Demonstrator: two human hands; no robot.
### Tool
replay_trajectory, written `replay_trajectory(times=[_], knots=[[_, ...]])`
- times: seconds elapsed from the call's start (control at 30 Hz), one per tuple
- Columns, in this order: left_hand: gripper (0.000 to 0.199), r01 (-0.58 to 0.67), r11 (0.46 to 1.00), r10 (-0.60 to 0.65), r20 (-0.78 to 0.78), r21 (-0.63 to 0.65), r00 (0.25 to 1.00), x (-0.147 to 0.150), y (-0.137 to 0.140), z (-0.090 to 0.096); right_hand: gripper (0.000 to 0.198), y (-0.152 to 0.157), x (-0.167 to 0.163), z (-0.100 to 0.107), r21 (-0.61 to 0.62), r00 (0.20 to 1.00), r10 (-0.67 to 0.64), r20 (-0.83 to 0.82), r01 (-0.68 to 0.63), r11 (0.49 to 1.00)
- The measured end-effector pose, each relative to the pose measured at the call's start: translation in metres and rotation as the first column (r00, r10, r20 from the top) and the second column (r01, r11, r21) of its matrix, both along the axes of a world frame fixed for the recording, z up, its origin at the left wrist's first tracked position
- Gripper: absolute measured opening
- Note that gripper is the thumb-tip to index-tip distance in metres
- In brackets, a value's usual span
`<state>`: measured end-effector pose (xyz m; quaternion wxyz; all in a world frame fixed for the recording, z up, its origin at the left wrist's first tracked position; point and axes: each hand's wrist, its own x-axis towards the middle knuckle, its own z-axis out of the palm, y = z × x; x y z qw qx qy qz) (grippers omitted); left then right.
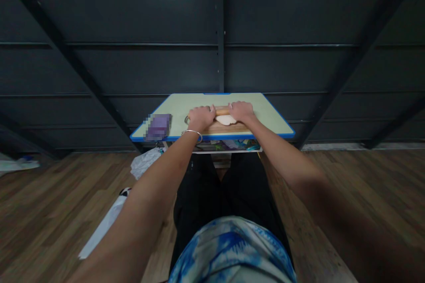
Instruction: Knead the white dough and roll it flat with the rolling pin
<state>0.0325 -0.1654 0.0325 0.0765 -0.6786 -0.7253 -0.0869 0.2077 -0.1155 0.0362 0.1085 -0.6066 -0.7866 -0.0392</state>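
A wooden rolling pin (222,111) lies crosswise over a wooden board (226,128) on the small table. My left hand (201,117) is closed around its left end, and my right hand (241,110) grips the right end. Just on the near side of the pin, a flat white piece of dough (226,120) rests on the board, partly covered by the pin and my hands. A ring-shaped thing at the board's left edge is mostly hidden behind my left hand.
The pale green table (270,119) has a blue rim and a filled shelf (229,145) underneath. A purple item (159,126) lies at its left. A white plastic bag (146,161) hangs below that corner. A dark panelled wall (166,70) stands behind.
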Motion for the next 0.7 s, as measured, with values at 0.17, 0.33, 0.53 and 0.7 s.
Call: replay_trajectory(times=[0.17,0.33,0.53,0.7], knots=[[0.082,-0.039,0.999,0.036,0.070,0.030,0.997,-0.0007,0.0020,-0.0024,0.071,-0.0010,0.0008,-0.0059,0.074,1.000,-0.006,-0.023,0.007,0.997],[0.078,-0.020,0.999,0.020,0.023,0.026,1.000,-0.0009,0.0032,-0.0019,0.070,0.0046,0.0003,-0.0073,0.052,0.999,-0.004,-0.037,0.006,0.999],[0.064,0.036,0.999,-0.034,-0.063,0.031,0.997,-0.0020,0.0009,-0.0013,0.062,0.0046,-0.0002,-0.0041,0.064,1.000,0.018,0.000,-0.018,0.998],[0.062,0.032,0.998,-0.029,-0.056,0.045,0.998,-0.0028,0.0039,-0.0029,0.061,0.0053,-0.0005,-0.0019,0.049,1.000,0.014,0.025,-0.015,0.999]])
